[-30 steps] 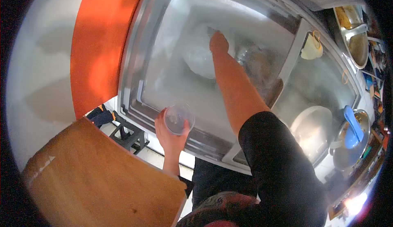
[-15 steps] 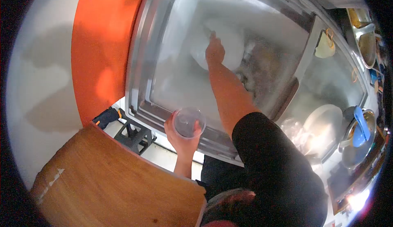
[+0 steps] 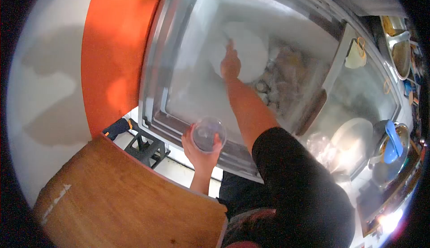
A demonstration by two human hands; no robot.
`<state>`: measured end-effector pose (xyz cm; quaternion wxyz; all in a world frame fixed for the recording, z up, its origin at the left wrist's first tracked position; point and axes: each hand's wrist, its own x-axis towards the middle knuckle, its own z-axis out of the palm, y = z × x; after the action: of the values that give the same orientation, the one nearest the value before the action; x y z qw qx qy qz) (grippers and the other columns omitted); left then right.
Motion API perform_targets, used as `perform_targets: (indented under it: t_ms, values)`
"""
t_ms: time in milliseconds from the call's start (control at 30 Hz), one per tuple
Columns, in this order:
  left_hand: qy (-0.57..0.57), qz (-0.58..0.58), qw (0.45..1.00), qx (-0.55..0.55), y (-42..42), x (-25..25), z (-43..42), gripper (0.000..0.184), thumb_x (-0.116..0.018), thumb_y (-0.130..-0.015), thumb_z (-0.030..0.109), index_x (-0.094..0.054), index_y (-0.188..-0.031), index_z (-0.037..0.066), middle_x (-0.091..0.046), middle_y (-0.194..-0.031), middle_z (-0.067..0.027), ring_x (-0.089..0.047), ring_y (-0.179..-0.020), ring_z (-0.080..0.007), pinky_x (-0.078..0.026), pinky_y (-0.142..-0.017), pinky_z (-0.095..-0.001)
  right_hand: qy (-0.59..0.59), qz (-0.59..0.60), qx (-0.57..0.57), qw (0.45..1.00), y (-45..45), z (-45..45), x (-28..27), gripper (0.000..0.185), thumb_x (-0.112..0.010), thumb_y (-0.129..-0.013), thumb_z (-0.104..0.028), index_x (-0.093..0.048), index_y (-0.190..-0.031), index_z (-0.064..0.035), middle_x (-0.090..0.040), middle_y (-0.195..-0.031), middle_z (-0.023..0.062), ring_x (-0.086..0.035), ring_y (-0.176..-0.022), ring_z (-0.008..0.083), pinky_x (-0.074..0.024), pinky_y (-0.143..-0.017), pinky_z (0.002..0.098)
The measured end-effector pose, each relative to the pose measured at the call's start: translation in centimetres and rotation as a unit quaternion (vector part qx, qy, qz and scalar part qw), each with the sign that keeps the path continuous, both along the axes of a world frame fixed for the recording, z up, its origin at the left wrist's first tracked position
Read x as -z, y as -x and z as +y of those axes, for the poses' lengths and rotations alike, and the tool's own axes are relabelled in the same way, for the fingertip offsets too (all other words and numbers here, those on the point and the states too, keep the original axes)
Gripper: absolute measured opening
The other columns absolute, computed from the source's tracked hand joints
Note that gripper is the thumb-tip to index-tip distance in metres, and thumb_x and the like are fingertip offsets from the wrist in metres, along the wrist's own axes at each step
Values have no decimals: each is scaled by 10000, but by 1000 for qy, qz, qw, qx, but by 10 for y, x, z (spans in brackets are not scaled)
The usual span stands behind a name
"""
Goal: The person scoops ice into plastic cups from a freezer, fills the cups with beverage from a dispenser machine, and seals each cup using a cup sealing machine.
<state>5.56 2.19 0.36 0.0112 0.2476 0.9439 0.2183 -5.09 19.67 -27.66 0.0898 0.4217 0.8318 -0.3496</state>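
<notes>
My left hand [image 3: 200, 151] is wrapped round a clear plastic cup [image 3: 208, 134] in front of the chest freezer's [image 3: 179, 129] near rim. My right arm reaches down into the freezer. There my right hand [image 3: 230, 64] is closed over a round white tub or mass [image 3: 251, 53], whose exact kind is blurred by cold mist. A faint pale shape shows past the fingertips, but what the fingers hold cannot be made out. Beside the white round thing lie several bagged or frosted items [image 3: 286, 71], indistinct in the haze.
A wooden board [image 3: 130, 194] is at the lower left, near an orange panel [image 3: 116, 55]. On the right stand a white round lid or plate [image 3: 354, 136], a metal pot [image 3: 380, 172] with a blue ladle [image 3: 393, 145], and a cream-coloured piece with an orange loop [image 3: 356, 57].
My right hand has shifted slightly down and left over the white round thing. The cup stays in my left hand, and the view has moved a little.
</notes>
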Motion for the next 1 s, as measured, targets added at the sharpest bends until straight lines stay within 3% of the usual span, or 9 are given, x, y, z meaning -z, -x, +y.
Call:
perform_targets:
  t_ms: [67, 133, 200, 300, 367, 600, 667, 833, 1000]
  values:
    - [-10, 6, 1000, 4, 2, 3, 0, 728, -825, -706, 209, -466, -1292, -29, -580, -1165, -217, -575, -1014, -398, -492, -849, -476, -23, 70, 192, 979, -6, 1, -12, 611, -455, -924, -69, -331, -1506, -208, -611, -1158, 186, -650, -917, 362, -526, -806, 468]
    - [-14, 5, 1000, 10, 1, 4, -4, 728, -825, -709, 211, -465, -1292, -34, -580, -1163, -219, -576, -1010, -399, -492, -844, -480, -5, 49, 121, 991, -15, -2, 26, 609, -451, -930, -75, -330, -1506, -229, -619, -1147, 180, -652, -913, 362, -527, -799, 471]
    - [-47, -32, 998, -20, -4, 8, -10, 790, -845, -671, 189, -460, -1323, -37, -550, -1235, -185, -545, -1138, -352, -443, -985, -437, 9, 28, 40, 999, -22, -6, 29, 607, -447, -935, -81, -328, -1506, -250, -626, -1135, 174, -654, -908, 362, -528, -792, 474]
    - [-20, 15, 1000, 14, 0, 5, -5, 736, -832, -710, 219, -458, -1297, -20, -572, -1170, -222, -575, -1015, -401, -491, -851, -488, -89, 80, 171, 978, -20, -5, 6, 586, -440, -945, -108, -348, -1494, -289, -649, -1088, 146, -664, -869, 347, -537, -763, 458]
    - [-25, 18, 999, 13, 1, 5, -6, 735, -831, -710, 217, -456, -1298, -16, -570, -1171, -220, -576, -1014, -400, -491, -854, -487, -36, 4, 12, 999, -33, -3, 45, 596, -470, -929, -108, -366, -1484, -297, -662, -1053, 125, -675, -833, 324, -546, -739, 438]
    - [-5, 8, 1000, 19, 2, 0, -4, 752, -830, -712, 240, -440, -1306, -8, -560, -1174, -203, -578, -1019, -386, -500, -850, -470, -110, -45, -55, 991, -31, 67, -7, 561, -541, -894, -135, -460, -1422, -305, -673, -1085, 104, -684, -904, 305, -548, -775, 454]
    - [-16, 4, 1000, 16, 4, 1, -5, 749, -829, -711, 243, -445, -1305, -3, -559, -1176, -200, -578, -1021, -380, -500, -853, -466, -74, -154, -329, 929, -31, 89, 4, 423, -563, -875, -137, -598, -1281, -252, -677, -1099, 82, -684, -952, 307, -550, -794, 456]
    - [-23, -19, 999, -12, -3, 5, -8, 767, -855, -691, 218, -474, -1312, -23, -557, -1219, -183, -556, -1112, -352, -461, -953, -443, -93, -132, -369, 915, 15, 120, -22, 308, -579, -848, -121, -673, -1132, -192, -691, -1082, 73, -668, -1033, 287, -545, -845, 453]
    - [7, 0, 1000, -9, 4, -3, 0, 704, -829, -700, 238, -494, -1280, 20, -592, -1168, -173, -585, -1009, -344, -508, -841, -439, -124, -115, -394, 904, -7, 111, -4, 282, -551, -874, -167, -671, -1129, -169, -706, -1027, 98, -674, -1008, 290, -542, -829, 476]
